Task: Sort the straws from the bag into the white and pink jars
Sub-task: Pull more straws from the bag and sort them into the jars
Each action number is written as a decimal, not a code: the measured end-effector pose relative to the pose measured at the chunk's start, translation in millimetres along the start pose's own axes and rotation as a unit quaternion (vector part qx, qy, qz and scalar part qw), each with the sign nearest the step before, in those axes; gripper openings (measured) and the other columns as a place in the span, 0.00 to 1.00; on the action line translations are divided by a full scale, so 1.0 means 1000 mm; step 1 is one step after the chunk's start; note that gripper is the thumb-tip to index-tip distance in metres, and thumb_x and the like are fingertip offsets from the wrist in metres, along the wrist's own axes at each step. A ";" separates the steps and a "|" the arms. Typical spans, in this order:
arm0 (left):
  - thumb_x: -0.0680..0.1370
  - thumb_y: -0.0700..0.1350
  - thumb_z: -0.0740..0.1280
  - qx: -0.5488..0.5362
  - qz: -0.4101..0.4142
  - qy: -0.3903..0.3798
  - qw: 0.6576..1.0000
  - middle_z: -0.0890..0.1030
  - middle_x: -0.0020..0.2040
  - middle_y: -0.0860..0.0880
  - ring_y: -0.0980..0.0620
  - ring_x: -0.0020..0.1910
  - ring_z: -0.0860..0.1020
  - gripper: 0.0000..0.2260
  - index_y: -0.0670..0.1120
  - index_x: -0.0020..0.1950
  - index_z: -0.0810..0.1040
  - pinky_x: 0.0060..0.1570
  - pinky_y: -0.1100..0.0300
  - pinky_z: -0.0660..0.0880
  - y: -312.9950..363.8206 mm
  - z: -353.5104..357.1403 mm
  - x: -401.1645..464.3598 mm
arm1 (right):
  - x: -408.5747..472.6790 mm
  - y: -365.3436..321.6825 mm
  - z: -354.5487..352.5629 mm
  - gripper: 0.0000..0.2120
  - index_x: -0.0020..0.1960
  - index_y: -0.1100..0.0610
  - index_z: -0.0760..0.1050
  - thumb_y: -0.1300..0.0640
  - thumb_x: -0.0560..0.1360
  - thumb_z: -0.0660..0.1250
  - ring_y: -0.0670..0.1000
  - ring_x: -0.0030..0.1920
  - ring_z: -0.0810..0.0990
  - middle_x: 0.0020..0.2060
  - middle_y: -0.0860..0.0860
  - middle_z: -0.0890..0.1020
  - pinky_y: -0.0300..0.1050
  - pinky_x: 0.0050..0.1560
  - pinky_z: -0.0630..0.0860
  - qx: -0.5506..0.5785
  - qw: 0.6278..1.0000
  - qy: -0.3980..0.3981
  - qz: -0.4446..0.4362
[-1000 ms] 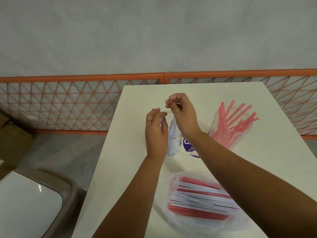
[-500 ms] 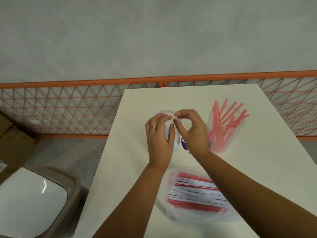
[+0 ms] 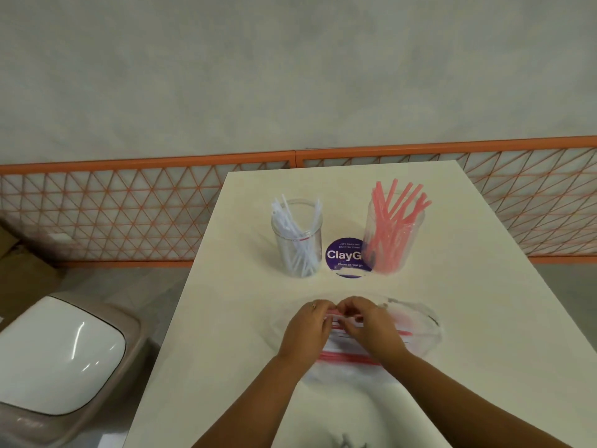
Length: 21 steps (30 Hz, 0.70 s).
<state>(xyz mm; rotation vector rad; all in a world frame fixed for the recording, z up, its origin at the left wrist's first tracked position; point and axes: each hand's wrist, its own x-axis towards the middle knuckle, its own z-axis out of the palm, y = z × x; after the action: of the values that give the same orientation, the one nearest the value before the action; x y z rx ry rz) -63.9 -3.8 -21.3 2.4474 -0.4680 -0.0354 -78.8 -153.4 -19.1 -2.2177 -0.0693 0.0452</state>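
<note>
Straws (image 3: 347,357) lay mixed in clear bag (image 3: 416,328) near table (image 3: 484,318) edge; both left hand (image 3: 307,328) and right hand (image 3: 368,324) curled there, seemingly pinching one; best separated singly, checked for colour, then dropped into white-straw jar (image 3: 297,240) or pink-straw jar (image 3: 392,234)

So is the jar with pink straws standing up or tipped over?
Standing up. The pink jar sits upright on the table, straws poking out its open top.

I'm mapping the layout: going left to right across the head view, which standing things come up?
Beige bin with glossy white lid → clear jar of white straws → round purple sticker → clear jar of pink straws.
</note>
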 end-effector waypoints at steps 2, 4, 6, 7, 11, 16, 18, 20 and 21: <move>0.78 0.45 0.62 0.037 -0.007 -0.043 0.998 0.71 0.69 0.47 0.50 0.68 0.67 0.19 0.46 0.69 0.67 0.67 0.61 0.63 -0.008 0.007 -0.005 | -0.005 0.015 0.003 0.19 0.60 0.56 0.75 0.57 0.70 0.72 0.54 0.57 0.78 0.56 0.52 0.80 0.40 0.59 0.71 -0.087 0.996 -0.034 -0.001; 0.77 0.51 0.64 0.062 -0.024 -0.090 0.994 0.59 0.75 0.50 0.50 0.75 0.55 0.27 0.48 0.73 0.59 0.72 0.57 0.56 -0.015 0.012 -0.009 | -0.008 0.025 0.006 0.31 0.69 0.54 0.67 0.49 0.69 0.72 0.54 0.66 0.71 0.66 0.51 0.73 0.46 0.68 0.64 -0.172 0.982 -0.077 0.022; 0.74 0.56 0.67 0.056 -0.045 -0.124 0.990 0.53 0.77 0.51 0.49 0.76 0.49 0.34 0.48 0.75 0.54 0.74 0.53 0.54 -0.021 0.016 -0.013 | -0.010 0.030 0.005 0.36 0.72 0.51 0.60 0.45 0.69 0.70 0.53 0.69 0.67 0.70 0.49 0.68 0.47 0.72 0.59 -0.229 0.967 -0.103 0.048; 0.73 0.57 0.68 0.046 -0.053 -0.131 0.989 0.53 0.77 0.50 0.49 0.76 0.49 0.37 0.48 0.75 0.53 0.74 0.53 0.54 -0.023 0.017 -0.014 | -0.010 0.031 0.004 0.36 0.73 0.51 0.59 0.45 0.70 0.69 0.53 0.70 0.67 0.70 0.50 0.68 0.46 0.71 0.59 -0.237 0.964 -0.111 0.054; 0.71 0.54 0.71 -0.026 -0.075 -0.139 0.987 0.54 0.76 0.48 0.50 0.76 0.51 0.41 0.45 0.75 0.51 0.73 0.58 0.52 -0.027 0.017 -0.020 | -0.008 0.038 -0.001 0.28 0.70 0.50 0.62 0.49 0.73 0.66 0.53 0.66 0.71 0.67 0.51 0.73 0.45 0.66 0.66 -0.258 0.955 -0.139 0.038; 0.70 0.51 0.74 -0.076 -0.103 -0.132 0.983 0.57 0.76 0.49 0.52 0.74 0.56 0.43 0.46 0.76 0.51 0.72 0.61 0.55 -0.029 0.015 -0.020 | -0.008 0.041 -0.005 0.23 0.66 0.48 0.68 0.50 0.72 0.65 0.53 0.63 0.73 0.63 0.49 0.75 0.47 0.64 0.69 -0.253 0.956 -0.149 0.027; 0.69 0.50 0.74 -0.096 -0.121 -0.129 0.980 0.59 0.75 0.50 0.52 0.73 0.59 0.43 0.48 0.76 0.51 0.71 0.60 0.58 -0.030 0.013 -0.019 | -0.006 0.039 -0.009 0.22 0.66 0.48 0.69 0.51 0.73 0.66 0.52 0.62 0.74 0.62 0.49 0.76 0.45 0.63 0.69 -0.248 0.957 -0.149 0.022; 0.69 0.50 0.74 -0.123 -0.136 -0.122 0.975 0.62 0.74 0.51 0.52 0.71 0.64 0.43 0.50 0.76 0.51 0.69 0.60 0.62 -0.031 0.011 -0.019 | -0.003 0.038 -0.014 0.21 0.65 0.49 0.70 0.51 0.73 0.67 0.52 0.61 0.74 0.61 0.50 0.77 0.45 0.63 0.68 -0.241 0.956 -0.164 0.015; 0.69 0.50 0.74 -0.133 -0.138 -0.119 0.974 0.64 0.73 0.51 0.52 0.70 0.66 0.42 0.50 0.75 0.52 0.68 0.60 0.64 -0.031 0.009 -0.019 | -0.001 0.038 -0.016 0.21 0.65 0.49 0.71 0.50 0.73 0.67 0.52 0.60 0.75 0.60 0.50 0.77 0.44 0.62 0.68 -0.233 0.957 -0.174 0.007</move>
<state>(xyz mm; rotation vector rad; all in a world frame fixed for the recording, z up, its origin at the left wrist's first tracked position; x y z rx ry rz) -73.1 20.2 -48.9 2.2329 -0.2037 -0.4818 -78.0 -189.3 -40.1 -2.6574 -0.2838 0.4721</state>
